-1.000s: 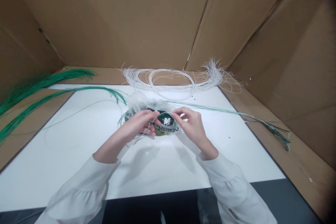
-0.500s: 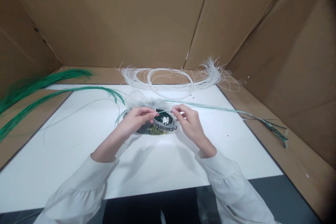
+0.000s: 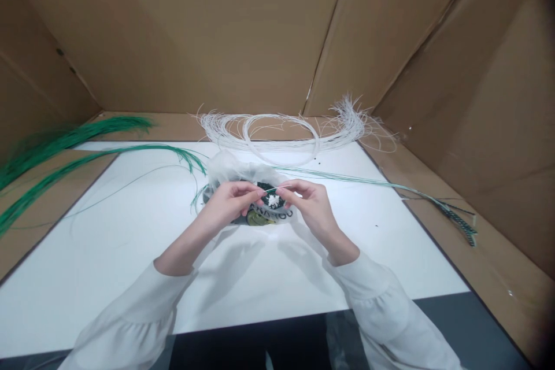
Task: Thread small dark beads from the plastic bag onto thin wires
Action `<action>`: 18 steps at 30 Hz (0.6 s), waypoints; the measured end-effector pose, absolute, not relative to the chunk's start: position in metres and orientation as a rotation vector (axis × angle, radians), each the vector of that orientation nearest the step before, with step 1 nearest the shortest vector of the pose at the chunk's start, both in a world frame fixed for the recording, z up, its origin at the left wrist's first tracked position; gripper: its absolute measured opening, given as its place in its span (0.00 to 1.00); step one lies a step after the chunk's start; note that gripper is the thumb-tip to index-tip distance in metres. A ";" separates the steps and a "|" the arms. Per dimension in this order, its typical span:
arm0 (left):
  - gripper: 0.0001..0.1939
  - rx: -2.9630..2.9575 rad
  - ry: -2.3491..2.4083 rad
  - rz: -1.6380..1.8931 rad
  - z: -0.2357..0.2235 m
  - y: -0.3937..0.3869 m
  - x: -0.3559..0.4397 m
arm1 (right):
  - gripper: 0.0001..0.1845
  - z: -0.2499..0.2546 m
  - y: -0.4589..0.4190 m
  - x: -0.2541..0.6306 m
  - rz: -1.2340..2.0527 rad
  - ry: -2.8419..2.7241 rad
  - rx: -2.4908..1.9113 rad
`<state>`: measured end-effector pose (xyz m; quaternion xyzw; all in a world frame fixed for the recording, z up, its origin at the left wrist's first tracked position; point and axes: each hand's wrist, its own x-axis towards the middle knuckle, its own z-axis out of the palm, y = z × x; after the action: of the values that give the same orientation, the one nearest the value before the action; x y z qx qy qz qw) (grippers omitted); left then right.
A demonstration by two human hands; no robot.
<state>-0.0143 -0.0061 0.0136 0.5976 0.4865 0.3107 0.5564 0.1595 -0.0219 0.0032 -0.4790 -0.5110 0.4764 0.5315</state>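
Note:
My left hand (image 3: 237,202) pinches one end of a thin green-and-white strand (image 3: 270,190). My right hand (image 3: 306,201) pinches the strand a short way off, and a pale tip pokes out past its fingers. Both hands are closed, held close together above an open plastic bag (image 3: 225,165) with dark lettering. Inside the bag mouth lie small dark green pieces (image 3: 262,186) and a cluster of small white pieces (image 3: 274,202). Whether the strand is one piece or two laid together, I cannot tell.
Green strand bundles (image 3: 87,156) lie on the left. A coil of white strands (image 3: 281,139) rests at the back of the white table (image 3: 243,277). Green strands with dark, beaded-looking ends (image 3: 459,222) stretch to the right. Cardboard walls (image 3: 208,29) enclose the back and sides.
My hands have come closer together, the right one moving left, so less strand shows between them. A pale tip now sticks out past the right fingers.

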 end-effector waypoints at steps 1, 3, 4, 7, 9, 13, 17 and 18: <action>0.13 1.411 1.151 0.727 0.014 -0.006 -0.014 | 0.09 0.004 -0.022 0.160 1.130 -1.218 -1.149; 0.13 1.406 1.150 0.727 0.013 -0.006 -0.014 | 0.09 0.004 -0.022 0.160 1.105 -1.216 -1.171; 0.13 1.406 1.148 0.733 0.013 -0.005 -0.014 | 0.08 0.004 -0.022 0.161 1.088 -1.215 -1.184; 0.14 1.420 1.162 0.751 0.011 -0.004 -0.016 | 0.07 0.002 -0.020 0.163 1.029 -1.211 -1.208; 0.15 1.441 1.182 0.747 0.010 -0.004 -0.016 | 0.07 0.001 -0.019 0.165 1.007 -1.217 -1.211; 0.17 1.502 1.219 0.728 0.010 -0.004 -0.017 | 0.07 0.001 -0.019 0.165 0.985 -1.244 -1.218; 0.15 1.521 1.237 0.703 0.013 -0.005 -0.016 | 0.07 0.001 -0.020 0.165 0.967 -1.276 -1.213; 0.15 1.513 1.239 0.693 0.015 -0.005 -0.015 | 0.07 0.001 -0.021 0.165 0.962 -1.286 -1.213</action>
<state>-0.0153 -0.0052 0.0146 0.6278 0.5141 0.2878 0.5087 0.1653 -0.0206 0.0005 -0.5091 -0.5399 0.4037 0.5351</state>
